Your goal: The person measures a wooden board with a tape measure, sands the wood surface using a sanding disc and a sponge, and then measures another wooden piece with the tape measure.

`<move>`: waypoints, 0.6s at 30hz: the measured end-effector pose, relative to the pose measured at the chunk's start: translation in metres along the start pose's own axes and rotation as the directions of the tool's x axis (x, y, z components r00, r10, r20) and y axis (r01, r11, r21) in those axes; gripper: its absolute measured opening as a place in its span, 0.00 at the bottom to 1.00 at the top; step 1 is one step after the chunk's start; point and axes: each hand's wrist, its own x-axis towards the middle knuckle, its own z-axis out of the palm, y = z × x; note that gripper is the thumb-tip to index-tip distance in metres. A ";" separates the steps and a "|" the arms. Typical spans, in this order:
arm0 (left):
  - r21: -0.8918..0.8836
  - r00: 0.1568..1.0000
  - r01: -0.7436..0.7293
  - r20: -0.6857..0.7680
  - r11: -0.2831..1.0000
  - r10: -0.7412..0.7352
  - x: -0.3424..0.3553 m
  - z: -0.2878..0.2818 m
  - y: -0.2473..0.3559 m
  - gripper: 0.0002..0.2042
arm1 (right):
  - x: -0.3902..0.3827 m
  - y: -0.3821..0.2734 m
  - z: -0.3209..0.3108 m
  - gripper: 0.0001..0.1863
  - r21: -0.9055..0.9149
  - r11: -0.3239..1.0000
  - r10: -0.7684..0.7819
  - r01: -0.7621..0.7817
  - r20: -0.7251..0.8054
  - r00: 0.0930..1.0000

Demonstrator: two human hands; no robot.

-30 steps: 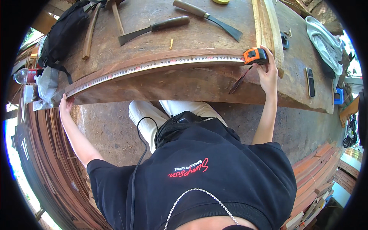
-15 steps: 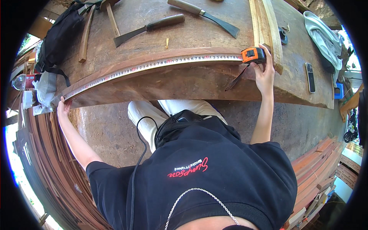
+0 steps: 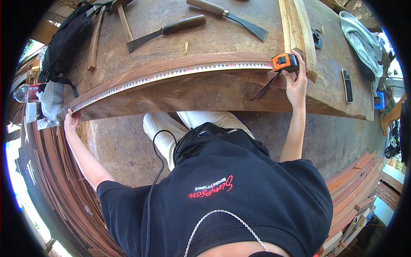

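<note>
Orange plastic marks the case of the tape measure (image 3: 285, 62), pinned by the right hand (image 3: 295, 81) against the top of a long reddish plank (image 3: 171, 88) that lies along the near edge of the desk (image 3: 222, 34). Its grip is clenched on the case, thumb and fingers wrapped round it. From there the pale blade (image 3: 171, 73) runs flat along the plank to the far left end, where the left hand (image 3: 70, 122) presses the tip down at the corner; that grip looks closed on the end of the blade and the plank edge, though I cannot tell whether the fingers pinch the hook itself. I'd judge the blade springy and thin, stiff enough to lie straight while under tension but quick to kink or snap back if either end slips, so the case is the place to hold, with a thumb near the lock. The plank looks dense, heavy and rough-sawn, not slippery, best taken by both ends or its long edges. A dark pencil-like sliver (image 3: 262, 88) hangs just below the right hand. Further back on the desk lie two chisels (image 3: 165, 32) (image 3: 229, 16), wood strips (image 3: 295, 25), a black bag (image 3: 64, 43) and a cloth (image 3: 364, 40).
</note>
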 end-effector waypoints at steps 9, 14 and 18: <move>0.003 0.999 -0.014 0.031 1.000 0.014 0.001 0.000 -0.002 0.21 | 0.001 -0.001 -0.002 0.30 -0.064 0.998 -0.020 0.019 -0.021 1.000; 0.001 0.999 0.000 0.035 1.000 0.000 -0.001 -0.003 0.000 0.20 | 0.000 -0.001 -0.001 0.30 -0.112 0.993 -0.037 0.034 -0.027 0.999; 0.003 0.999 -0.007 0.039 1.000 0.007 -0.005 0.003 -0.001 0.20 | -0.001 0.000 -0.001 0.29 -0.101 0.995 -0.006 0.003 -0.023 1.000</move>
